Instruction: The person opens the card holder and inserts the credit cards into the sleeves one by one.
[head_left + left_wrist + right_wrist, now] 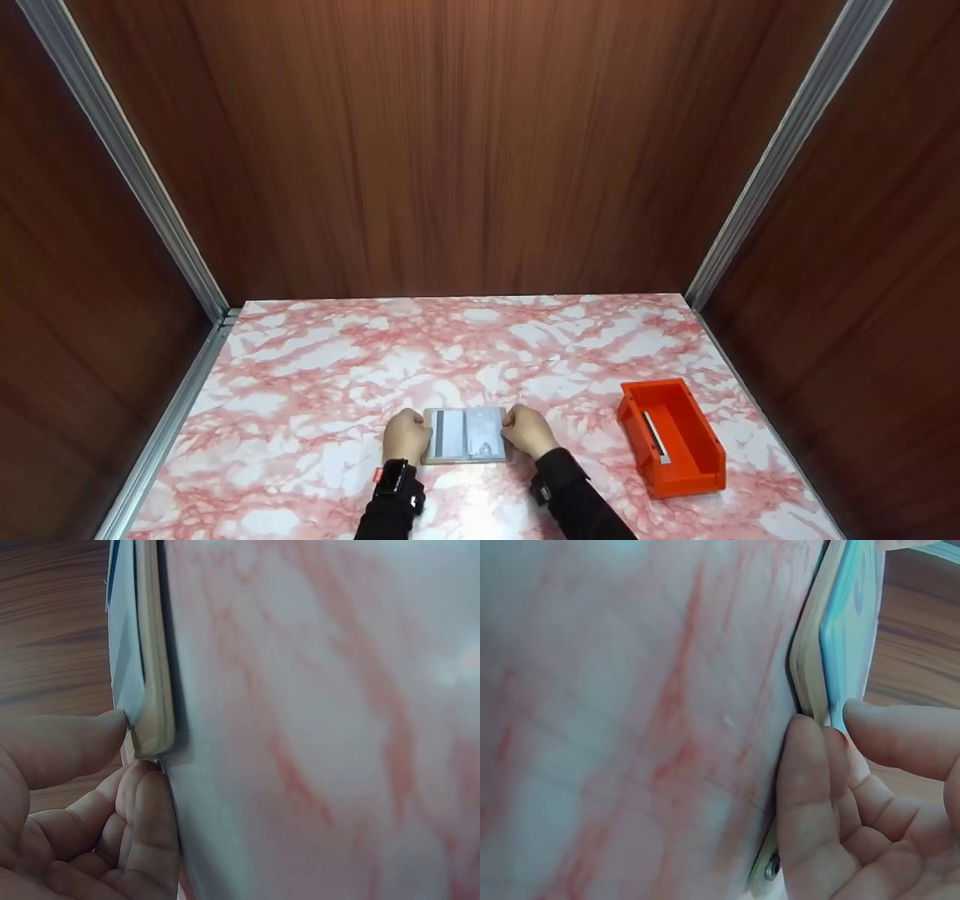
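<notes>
From my end, the biggest things are 3 wood-grain panels around a marbled pink-and-white tabletop. Next is 1 orange bin at the right, well apart from both hands. The open booklet, tan-covered with pale pages, sits near the tabletop's front, between the 2 hands; I can't tell whether it's slightly raised.

The left hand pinches the booklet's left edge near a corner, thumb on the page side, curled fingers against the cover. The right hand pinches the right edge likewise. Smaller still, a thin strip that I can't identify runs along the bin's left side, and a metal ring shows on a pale tab below the right fingers.

My worries: with only edge pinches, 1 corner could slip free; uneven pull could strain the fold or slide a page from the cover; the tab could catch on the right fingers.
</notes>
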### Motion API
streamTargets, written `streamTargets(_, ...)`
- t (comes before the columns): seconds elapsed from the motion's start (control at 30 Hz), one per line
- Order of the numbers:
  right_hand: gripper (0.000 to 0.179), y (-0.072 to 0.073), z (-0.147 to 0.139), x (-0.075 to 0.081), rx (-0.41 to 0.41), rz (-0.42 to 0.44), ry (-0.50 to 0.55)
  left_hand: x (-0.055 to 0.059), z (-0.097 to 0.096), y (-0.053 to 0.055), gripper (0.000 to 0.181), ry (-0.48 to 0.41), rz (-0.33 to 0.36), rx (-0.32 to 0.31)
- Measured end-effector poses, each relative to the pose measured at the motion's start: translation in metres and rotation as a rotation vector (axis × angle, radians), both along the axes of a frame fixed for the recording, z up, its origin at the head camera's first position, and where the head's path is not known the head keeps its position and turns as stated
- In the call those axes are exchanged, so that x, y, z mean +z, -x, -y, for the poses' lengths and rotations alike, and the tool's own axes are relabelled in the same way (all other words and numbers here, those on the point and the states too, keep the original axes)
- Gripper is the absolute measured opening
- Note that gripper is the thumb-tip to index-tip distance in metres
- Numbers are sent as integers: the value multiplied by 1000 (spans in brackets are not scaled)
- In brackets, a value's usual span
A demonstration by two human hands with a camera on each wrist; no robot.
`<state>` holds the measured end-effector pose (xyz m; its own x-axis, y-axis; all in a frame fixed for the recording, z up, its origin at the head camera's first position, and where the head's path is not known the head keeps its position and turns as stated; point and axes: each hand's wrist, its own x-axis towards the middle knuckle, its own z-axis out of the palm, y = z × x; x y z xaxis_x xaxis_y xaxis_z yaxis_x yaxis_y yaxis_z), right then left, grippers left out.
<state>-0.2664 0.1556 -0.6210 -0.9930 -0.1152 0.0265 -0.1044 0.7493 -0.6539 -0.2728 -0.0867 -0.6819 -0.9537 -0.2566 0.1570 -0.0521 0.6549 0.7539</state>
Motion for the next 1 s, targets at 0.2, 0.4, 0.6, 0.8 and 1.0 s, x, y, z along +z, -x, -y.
streamTargets(0.2,9,3,1,7,3,-11,-9,9,-2,-5,14,4,-19,4)
streamTargets(0.4,3,9,3,13,17,-35,-15,1,0,-1,14,10,1,5)
streamTargets(0.6,3,13,5,15,33,-57,-24,-9,3,5,14,4,33,12)
streamTargets(0.8,5,16,7,16,64,-71,-34,-14,3,8,15,13,41,12)
streamTargets(1.0,7,22,9,8,79,-87,-36,-6,0,3,15,31,14,6)
